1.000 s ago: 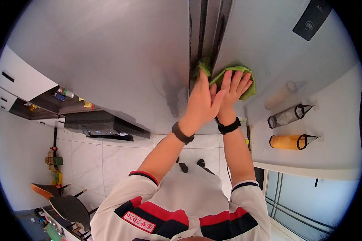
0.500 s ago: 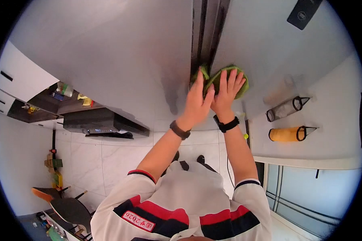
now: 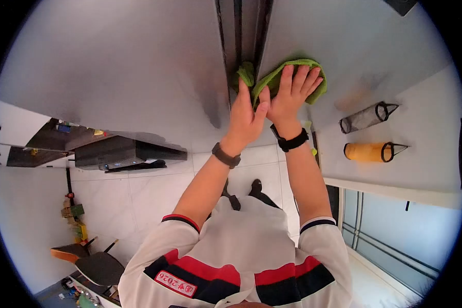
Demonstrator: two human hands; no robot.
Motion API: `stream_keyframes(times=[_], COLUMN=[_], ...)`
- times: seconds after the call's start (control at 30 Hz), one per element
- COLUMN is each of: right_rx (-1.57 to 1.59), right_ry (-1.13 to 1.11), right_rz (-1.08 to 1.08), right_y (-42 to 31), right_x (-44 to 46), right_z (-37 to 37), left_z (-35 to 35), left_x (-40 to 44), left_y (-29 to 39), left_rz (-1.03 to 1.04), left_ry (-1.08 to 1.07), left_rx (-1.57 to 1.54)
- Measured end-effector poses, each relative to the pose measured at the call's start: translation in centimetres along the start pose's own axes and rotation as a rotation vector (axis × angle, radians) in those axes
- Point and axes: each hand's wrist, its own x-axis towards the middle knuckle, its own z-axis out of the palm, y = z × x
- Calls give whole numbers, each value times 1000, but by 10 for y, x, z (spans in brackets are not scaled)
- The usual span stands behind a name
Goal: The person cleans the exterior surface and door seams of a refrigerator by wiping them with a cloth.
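The green cloth point(image 3: 273, 81) lies wider under the R hand point(image 3: 291, 96) than half a sec ago, so more of the right door point(image 3: 349, 41) is covered. R hand's flat w/ fingers apart; L hand point(image 3: 245, 118) touches the cloth bunch point(image 3: 246, 73) in the gap point(image 3: 248, 31), can't tell its grip.

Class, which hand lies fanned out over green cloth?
The right hand, spread on the cloth; the left hand is at the dark groove, turned more thumb-side toward view.

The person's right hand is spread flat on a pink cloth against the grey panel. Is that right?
Not quite: the cloth is green, not pink, as the head view shows. The right hand is indeed spread flat on it against the grey panel.
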Motion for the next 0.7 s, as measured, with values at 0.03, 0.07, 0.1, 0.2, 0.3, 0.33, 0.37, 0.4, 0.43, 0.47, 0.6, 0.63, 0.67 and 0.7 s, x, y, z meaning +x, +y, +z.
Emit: stream_keyframes(times=[0.03,0.07,0.1,0.2,0.3,0.33,0.37,0.4,0.43,0.47,0.6,0.63,0.67,0.7], right_rx=[0,1,0,-17,-21,-17,-13,-9,-26,-43,-7,12,32,54], right_ry=[-6,-11,-15,-41,-73,-87,-97,-106,-136,-164,-222,-216,-207,-198], right_rz=[7,11,14,5,20,29,38,47,43,36,73,104,134,163], right_y=[1,2,5,13,18,19,20,21,21,22,19,17,14,11], right_x=[-6,-12,-18,-46,-72,-80,-87,-93,-99,-104,-113,-112,-110,-108], right_z=[0,1,2,5,6,6,6,5,4,3,-4,-5,-8,-9], left_z=[1,2,4,11,17,19,20,21,22,24,28,28,27,24], left_x=[-4,-8,-12,-28,-46,-51,-55,-60,-65,-69,-79,-80,-80,-75], left_y=[-3,-7,-11,-25,-41,-44,-46,-50,-52,-55,-58,-58,-57,-51], left_rz=[11,23,-1,-66,-128,-162,-192,-223,-252,-278,-349,-321,-290,-251], left_ry=[-1,1,-2,-8,-12,-21,-30,-37,-44,-49,-61,-51,-40,-22], left_rx=[25,50,67,113,140,139,139,145,151,157,148,168,190,190])
